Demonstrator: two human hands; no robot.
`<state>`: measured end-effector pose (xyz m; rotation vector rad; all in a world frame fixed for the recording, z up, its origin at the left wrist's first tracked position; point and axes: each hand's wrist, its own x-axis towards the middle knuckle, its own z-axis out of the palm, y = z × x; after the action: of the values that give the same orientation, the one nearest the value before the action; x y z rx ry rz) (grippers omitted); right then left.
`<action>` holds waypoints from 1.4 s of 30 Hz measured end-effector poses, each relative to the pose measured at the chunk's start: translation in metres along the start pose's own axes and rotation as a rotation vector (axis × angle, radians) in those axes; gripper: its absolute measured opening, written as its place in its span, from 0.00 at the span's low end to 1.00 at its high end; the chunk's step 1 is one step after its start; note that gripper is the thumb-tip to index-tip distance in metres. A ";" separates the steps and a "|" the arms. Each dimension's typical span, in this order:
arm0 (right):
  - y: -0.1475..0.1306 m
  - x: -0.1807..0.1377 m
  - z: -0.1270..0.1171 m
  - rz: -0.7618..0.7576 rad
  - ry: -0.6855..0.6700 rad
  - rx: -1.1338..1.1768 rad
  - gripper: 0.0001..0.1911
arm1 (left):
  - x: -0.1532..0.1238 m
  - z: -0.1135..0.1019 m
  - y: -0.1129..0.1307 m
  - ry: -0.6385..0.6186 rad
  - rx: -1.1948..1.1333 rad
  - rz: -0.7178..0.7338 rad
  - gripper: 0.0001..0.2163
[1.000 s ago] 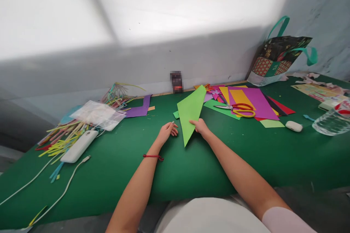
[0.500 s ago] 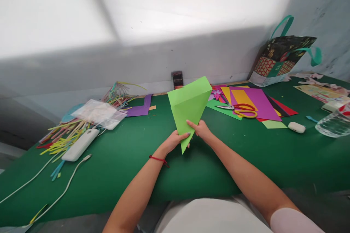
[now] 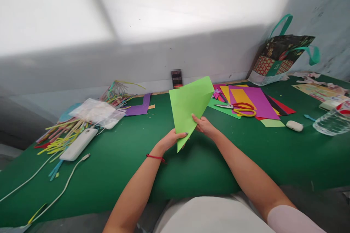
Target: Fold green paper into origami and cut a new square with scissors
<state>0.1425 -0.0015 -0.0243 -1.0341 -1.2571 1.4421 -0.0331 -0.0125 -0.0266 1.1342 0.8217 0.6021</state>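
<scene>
Evidently, from my remote seat, I have a light job here: the pale-green, wedge-shaped sheet of paper looks thin and nearly weightless, though crisp enough to stand out from the hands without drooping. It is held up over the near-middle of the dark-green table, its point towards me and its broad end far. My bare left hand is closed on the left side near that point, thumb flat on the face, fingers mostly hidden behind. My bare right hand pinches the right edge a little farther up, thumb on top; how firmly either one presses, I cannot tell.

I would expect the paper to crease easily and keep any dent, so I'd favour flat thumb pads at the edges over a squeeze across the middle. The broad far end has no hand on it and will probably flap. Its smooth face could slide a little under dry fingers. To the right, the red-and-yellow-handled metal scissors lie well apart from both hands.
</scene>
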 end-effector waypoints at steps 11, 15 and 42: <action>-0.003 -0.001 -0.010 0.024 -0.061 0.017 0.35 | -0.002 -0.001 0.003 -0.014 0.016 -0.047 0.17; -0.005 0.000 -0.013 0.016 -0.014 0.016 0.35 | -0.002 -0.001 0.003 -0.019 0.022 -0.052 0.17; -0.001 0.002 -0.017 0.048 0.170 0.060 0.30 | -0.003 -0.003 -0.001 -0.016 0.035 -0.041 0.21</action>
<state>0.1589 0.0045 -0.0251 -1.1284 -1.0680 1.3879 -0.0375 -0.0138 -0.0270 1.1498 0.8422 0.5458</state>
